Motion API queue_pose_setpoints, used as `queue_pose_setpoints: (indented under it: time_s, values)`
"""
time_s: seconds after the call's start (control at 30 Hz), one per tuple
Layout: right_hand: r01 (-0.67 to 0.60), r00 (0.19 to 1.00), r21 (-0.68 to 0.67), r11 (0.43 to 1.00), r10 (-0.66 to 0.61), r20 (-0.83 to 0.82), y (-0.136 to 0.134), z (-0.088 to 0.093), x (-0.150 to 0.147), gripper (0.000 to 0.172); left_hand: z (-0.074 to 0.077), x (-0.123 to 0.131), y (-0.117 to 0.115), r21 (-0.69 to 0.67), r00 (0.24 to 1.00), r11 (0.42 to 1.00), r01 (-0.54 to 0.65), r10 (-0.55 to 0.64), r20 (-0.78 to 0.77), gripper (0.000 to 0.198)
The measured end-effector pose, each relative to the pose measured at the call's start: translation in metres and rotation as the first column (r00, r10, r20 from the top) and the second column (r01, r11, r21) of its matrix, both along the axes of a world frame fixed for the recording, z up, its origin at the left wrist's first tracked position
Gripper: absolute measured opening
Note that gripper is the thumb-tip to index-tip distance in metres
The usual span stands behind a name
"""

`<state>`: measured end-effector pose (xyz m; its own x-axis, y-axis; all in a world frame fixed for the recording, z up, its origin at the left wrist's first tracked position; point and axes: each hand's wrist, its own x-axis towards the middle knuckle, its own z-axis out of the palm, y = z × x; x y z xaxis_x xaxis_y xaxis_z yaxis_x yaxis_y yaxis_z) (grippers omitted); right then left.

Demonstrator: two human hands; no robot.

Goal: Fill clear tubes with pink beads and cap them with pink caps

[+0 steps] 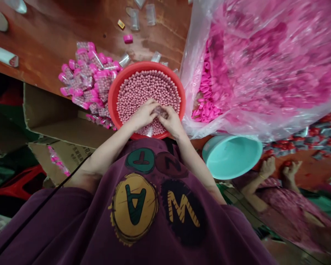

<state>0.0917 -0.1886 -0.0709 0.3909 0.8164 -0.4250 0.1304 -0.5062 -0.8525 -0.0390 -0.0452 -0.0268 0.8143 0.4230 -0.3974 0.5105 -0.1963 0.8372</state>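
Observation:
A red bowl [112,96] full of small pink beads [143,88] stands at the table's front edge. Above the beads my left hand [145,113] and my right hand [170,119] meet, fingers closed around a small clear container [160,111] that looks filled with beads. The fingers hide much of it. Another clear container [148,131] lies on the beads near the bowl's front rim. To the left is a heap of bead-filled containers with pink caps [84,79]. Right of the bowl, pink caps [208,110] show inside a large clear plastic bag [191,62].
Loose clear containers [151,14] and a pink cap [128,38] lie on the wooden table [79,22]. A turquoise basin [231,156] is at right, near another person's hands [268,167] and red-and-clear items [303,141]. An open cardboard box [49,114] is at left.

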Motion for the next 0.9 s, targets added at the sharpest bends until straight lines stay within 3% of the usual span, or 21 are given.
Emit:
queue_pose_setpoints:
  time_s: [0.07, 0.1, 0.23, 0.33, 0.43, 0.53, 0.6, 0.73, 0.8, 0.9]
  values:
    - [-0.059, 0.991, -0.027, 0.998, 0.062, 0.118, 0.003, 0.004, -0.001, 0.063, 0.006, 0.005, 0.002, 0.174, 0.967, 0.953, 0.249, -0.232, -0.109, 0.038]
    - [-0.079, 0.987, -0.033, 0.996, 0.083, 0.136, 0.006, 0.006, -0.002, 0.069, 0.007, 0.009, 0.001, 0.229, 0.941, 0.917, 0.326, -0.292, -0.172, 0.037]
    - [-0.102, 0.984, -0.021, 0.995, 0.104, 0.148, 0.017, 0.016, -0.003, 0.083, 0.003, 0.021, -0.004, 0.332, 0.898, 0.851, 0.407, -0.306, -0.316, 0.04]
    - [-0.121, 0.971, 0.057, 0.991, 0.106, 0.214, 0.013, 0.029, 0.005, 0.074, -0.005, 0.022, 0.002, 0.418, 0.913, 0.831, 0.368, -0.239, -0.33, 0.039]
    - [-0.005, 0.957, 0.145, 0.989, -0.037, 0.289, -0.01, 0.032, 0.035, 0.043, -0.013, 0.025, 0.007, 0.475, 0.93, 0.829, 0.296, -0.135, -0.343, 0.035]
    - [0.353, 0.841, 0.14, 0.925, -0.38, 0.386, -0.044, 0.008, 0.084, 0.032, -0.024, 0.036, -0.003, 0.423, 0.939, 0.875, 0.236, -0.093, -0.332, 0.032]
    - [0.487, 0.748, 0.078, 0.87, -0.461, 0.477, -0.061, -0.021, 0.115, 0.027, -0.033, 0.046, -0.014, 0.366, 0.953, 0.916, 0.165, -0.053, -0.298, 0.029]
    - [0.548, 0.701, -0.045, 0.835, -0.429, 0.57, -0.067, -0.07, 0.139, 0.029, -0.047, 0.055, -0.022, 0.252, 0.969, 0.964, 0.089, -0.026, -0.244, 0.021]
    - [0.537, 0.707, -0.136, 0.832, -0.357, 0.611, -0.061, -0.075, 0.135, 0.029, -0.048, 0.051, -0.016, 0.176, 0.977, 0.981, 0.076, -0.037, -0.211, 0.016]
    - [0.496, 0.75, -0.256, 0.83, -0.261, 0.607, -0.056, -0.06, 0.129, 0.024, -0.039, 0.038, -0.003, 0.132, 0.994, 0.991, -0.017, 0.031, -0.102, 0.029]
